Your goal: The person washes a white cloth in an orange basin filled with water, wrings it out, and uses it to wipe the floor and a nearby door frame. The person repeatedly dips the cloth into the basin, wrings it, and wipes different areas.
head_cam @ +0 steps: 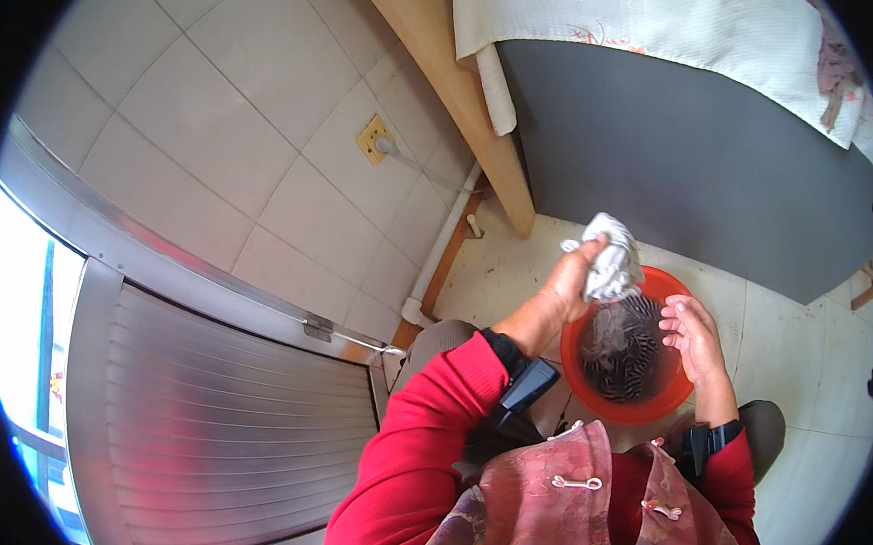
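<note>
My left hand [573, 280] grips a bunched white cloth [612, 261] above the far left rim of a red plastic basin [651, 411]. In the basin lies a black-and-white patterned fabric [628, 356], partly under cloudy water. My right hand [692, 334] is over the basin's right rim with its fingers slightly curled and apart, and nothing shows in it. The underside of the white cloth is hidden from view.
An aluminium door [236, 417] stands at my left. Ahead, a wooden leg [488, 142] and a dark grey panel [679, 167] rise beneath a white cloth cover [642, 24]. A plug sits in a wall socket [374, 139]. A white pipe [438, 250] runs along the wall's foot.
</note>
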A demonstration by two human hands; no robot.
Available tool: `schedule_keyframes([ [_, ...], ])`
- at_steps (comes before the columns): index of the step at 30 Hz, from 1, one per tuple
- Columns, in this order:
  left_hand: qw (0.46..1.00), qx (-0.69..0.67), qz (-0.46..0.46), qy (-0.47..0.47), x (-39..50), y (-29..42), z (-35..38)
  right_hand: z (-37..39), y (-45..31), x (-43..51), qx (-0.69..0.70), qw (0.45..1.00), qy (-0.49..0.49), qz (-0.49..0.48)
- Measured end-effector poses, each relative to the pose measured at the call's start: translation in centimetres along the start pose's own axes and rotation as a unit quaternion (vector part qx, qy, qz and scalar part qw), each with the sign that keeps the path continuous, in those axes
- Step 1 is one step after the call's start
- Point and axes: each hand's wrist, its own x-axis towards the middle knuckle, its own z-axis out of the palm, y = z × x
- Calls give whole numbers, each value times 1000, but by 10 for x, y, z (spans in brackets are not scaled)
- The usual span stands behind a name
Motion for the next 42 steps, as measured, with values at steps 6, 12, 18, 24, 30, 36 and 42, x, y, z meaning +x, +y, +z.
schedule_keyframes([
  [6, 980, -22, 173, 96, -45, 65, -21, -5, 2, -5, -14, 999, -43, -1],
  [12, 876, 86, 362, 306, -145, 160, -85, -11, 7, -6, -33, 999, -18, 18],
  [18, 496, 401, 667, 386, -248, 243, -110, -15, 13, -1, -48, 998, -13, 35],
  [24, -85, 768, 361, 523, -289, 251, -127, -11, 19, 7, -87, 994, -27, 57],
  [30, -107, 827, 293, 467, -261, 221, -184, -12, 27, 15, -116, 990, -4, 79],
  [36, -21, 875, 225, 428, -230, 152, -259, -16, 34, 18, -130, 987, 9, 95],
  [42, 93, 909, 130, 384, -224, 74, -333, -22, 39, 19, -127, 986, 23, 109],
])
